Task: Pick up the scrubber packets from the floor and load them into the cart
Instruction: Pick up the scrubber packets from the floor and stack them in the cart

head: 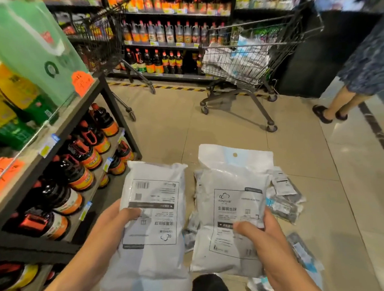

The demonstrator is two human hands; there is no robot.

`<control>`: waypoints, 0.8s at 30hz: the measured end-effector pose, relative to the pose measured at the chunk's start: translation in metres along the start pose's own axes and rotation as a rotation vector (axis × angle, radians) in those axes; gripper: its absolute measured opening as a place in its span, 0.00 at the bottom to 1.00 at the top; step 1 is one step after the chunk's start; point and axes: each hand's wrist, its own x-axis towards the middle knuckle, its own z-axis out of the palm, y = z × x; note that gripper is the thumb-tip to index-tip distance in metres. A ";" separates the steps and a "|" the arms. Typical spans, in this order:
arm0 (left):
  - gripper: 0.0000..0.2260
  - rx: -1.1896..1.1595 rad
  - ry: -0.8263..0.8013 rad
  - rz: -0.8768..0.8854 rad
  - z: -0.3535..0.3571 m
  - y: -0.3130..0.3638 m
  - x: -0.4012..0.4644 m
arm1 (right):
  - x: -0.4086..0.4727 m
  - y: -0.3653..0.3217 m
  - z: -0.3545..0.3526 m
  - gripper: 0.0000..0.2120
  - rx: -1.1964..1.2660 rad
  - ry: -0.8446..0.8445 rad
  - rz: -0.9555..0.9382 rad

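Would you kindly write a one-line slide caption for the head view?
Each hand, left hand and right hand, holds a white scrubber packet above more packets on the floor, cart waiting ahead.

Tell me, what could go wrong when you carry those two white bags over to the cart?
The left hand and right hand each pinch a white packet by one edge, so one might slip. More packets lie on the floor underfoot and could be stepped on. A person stands near the cart, so bumping is possible.
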 end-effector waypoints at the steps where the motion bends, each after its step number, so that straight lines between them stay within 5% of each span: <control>1: 0.16 0.014 -0.002 0.002 0.006 0.007 0.011 | 0.013 -0.006 -0.002 0.23 -0.002 0.009 -0.003; 14: 0.17 0.046 -0.057 0.075 0.032 0.094 0.128 | 0.129 -0.100 0.023 0.22 -0.002 0.002 -0.039; 24: 0.15 0.023 -0.161 0.021 0.003 0.165 0.296 | 0.242 -0.165 0.117 0.22 -0.005 0.092 -0.020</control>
